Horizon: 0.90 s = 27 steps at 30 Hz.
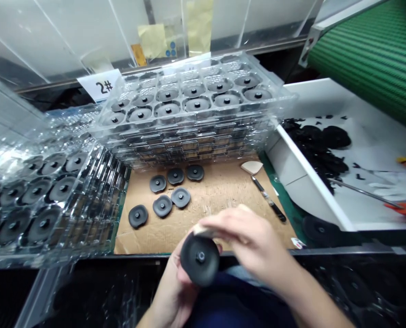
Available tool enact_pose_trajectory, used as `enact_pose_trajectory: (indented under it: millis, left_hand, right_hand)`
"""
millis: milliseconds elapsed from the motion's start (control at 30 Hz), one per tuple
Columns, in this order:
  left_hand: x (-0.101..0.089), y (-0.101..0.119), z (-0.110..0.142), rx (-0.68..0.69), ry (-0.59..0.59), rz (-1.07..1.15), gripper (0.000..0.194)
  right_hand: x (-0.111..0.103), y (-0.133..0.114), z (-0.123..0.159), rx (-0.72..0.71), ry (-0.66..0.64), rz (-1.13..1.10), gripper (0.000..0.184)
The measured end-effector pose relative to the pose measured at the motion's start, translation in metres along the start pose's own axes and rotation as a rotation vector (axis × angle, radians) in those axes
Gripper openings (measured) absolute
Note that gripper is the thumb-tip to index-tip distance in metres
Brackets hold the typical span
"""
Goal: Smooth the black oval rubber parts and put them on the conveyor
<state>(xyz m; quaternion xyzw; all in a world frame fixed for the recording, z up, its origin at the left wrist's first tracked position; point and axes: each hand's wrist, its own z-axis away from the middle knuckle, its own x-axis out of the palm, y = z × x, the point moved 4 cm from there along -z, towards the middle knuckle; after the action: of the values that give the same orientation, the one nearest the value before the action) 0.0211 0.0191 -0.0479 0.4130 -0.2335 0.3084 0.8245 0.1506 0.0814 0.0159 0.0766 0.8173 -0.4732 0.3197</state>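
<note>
In front of my body, my left hand (pixel 179 284) is closed round a black round disc (pixel 200 269) with a small raised stud at its centre. The disc is tilted so its face points up at the camera. My right hand (pixel 247 234) is closed, with its fingertips at the disc's upper rim. Something cream-coloured (pixel 203 231) shows at those fingertips; motion blur hides whether it is a held piece or a finger cover. Beyond my hands, several similar discs (pixel 162 206) lie stud up on a brown cardboard sheet (pixel 216 191).
A knife-like tool (pixel 269 200) and a pale wedge (pixel 251 167) lie on the cardboard's right. Stacked clear trays (pixel 189 136) holding discs stand behind; more trays (pixel 87 205) stand left. At right, a white bin (pixel 301 168) contains black scraps and an orange-handled tool (pixel 404 208). A green belt (pixel 370 54) lies beyond.
</note>
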Motion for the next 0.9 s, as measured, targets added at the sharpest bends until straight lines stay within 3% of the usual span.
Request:
enact_pose_trajectory:
  millis: [100, 233, 300, 400, 500, 567, 700, 833, 900]
  left_hand:
    - [-0.004, 0.008, -0.001, -0.002, -0.035, 0.084, 0.064]
    - [-0.006, 0.01, -0.003, -0.016, -0.003, 0.078, 0.063]
    - [-0.002, 0.009, -0.004, -0.029, 0.007, 0.065, 0.063]
    - [0.006, 0.007, -0.004, -0.041, 0.018, 0.051, 0.059]
    - [0.007, 0.006, -0.003, -0.035, 0.004, 0.046, 0.06]
    - [0.004, 0.005, -0.004, -0.048, -0.012, 0.055, 0.056]
    - [-0.003, 0.002, -0.005, -0.051, 0.004, 0.034, 0.049]
    - [0.004, 0.0, -0.003, -0.094, -0.058, 0.066, 0.054]
    - [0.005, 0.004, -0.001, -0.098, -0.097, 0.078, 0.057]
  right_hand:
    - [0.014, 0.05, 0.026, 0.288, -0.057, 0.041, 0.025]
    - [0.048, 0.075, 0.061, 0.368, -0.091, -0.011, 0.023]
    - [0.047, 0.068, 0.063, 0.404, -0.057, -0.011, 0.022]
    - [0.021, 0.035, 0.045, 0.419, 0.11, -0.007, 0.024]
    - [0.001, -0.014, 0.021, 0.142, 0.251, 0.038, 0.027]
    - [0.005, -0.036, 0.013, -0.024, 0.208, 0.055, 0.029]
    - [0.024, -0.038, 0.006, 0.041, -0.035, -0.016, 0.024]
    - [0.017, -0.039, 0.002, 0.019, 0.133, 0.058, 0.027]
    - [0.012, -0.042, 0.008, -0.035, 0.122, 0.035, 0.026]
